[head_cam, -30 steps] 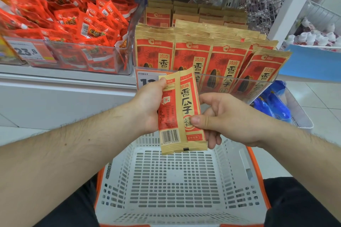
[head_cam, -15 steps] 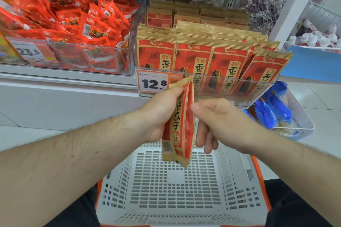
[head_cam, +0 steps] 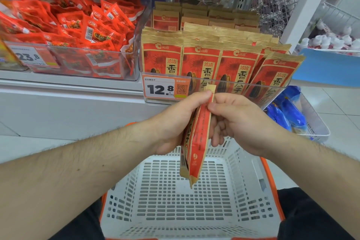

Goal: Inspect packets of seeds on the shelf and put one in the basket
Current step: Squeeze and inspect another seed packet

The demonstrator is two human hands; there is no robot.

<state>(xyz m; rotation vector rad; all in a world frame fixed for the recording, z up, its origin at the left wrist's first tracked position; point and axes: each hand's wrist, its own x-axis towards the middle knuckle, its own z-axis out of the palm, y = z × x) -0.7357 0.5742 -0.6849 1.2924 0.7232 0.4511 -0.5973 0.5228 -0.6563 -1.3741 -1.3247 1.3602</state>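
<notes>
A red and tan seed packet (head_cam: 196,142) hangs edge-on to me above the white basket (head_cam: 187,197). My left hand (head_cam: 175,121) grips its upper part from the left. My right hand (head_cam: 233,122) pinches its top edge from the right with thumb and fingers. Behind my hands, several matching seed packets (head_cam: 202,60) stand upright in a clear shelf bin with a 12.8 price tag (head_cam: 159,88). The basket holds nothing.
A clear bin of small red snack packets (head_cam: 78,41) sits on the shelf to the left, with a 23.8 tag. A white wire rack with blue bags (head_cam: 292,113) stands low at the right. A white shelf post (head_cam: 309,4) rises at upper right.
The packet has turned from facing me, barcode side out, to edge-on. My right hand has slid from its lower right edge up to its top edge. My left hand kept its hold.
</notes>
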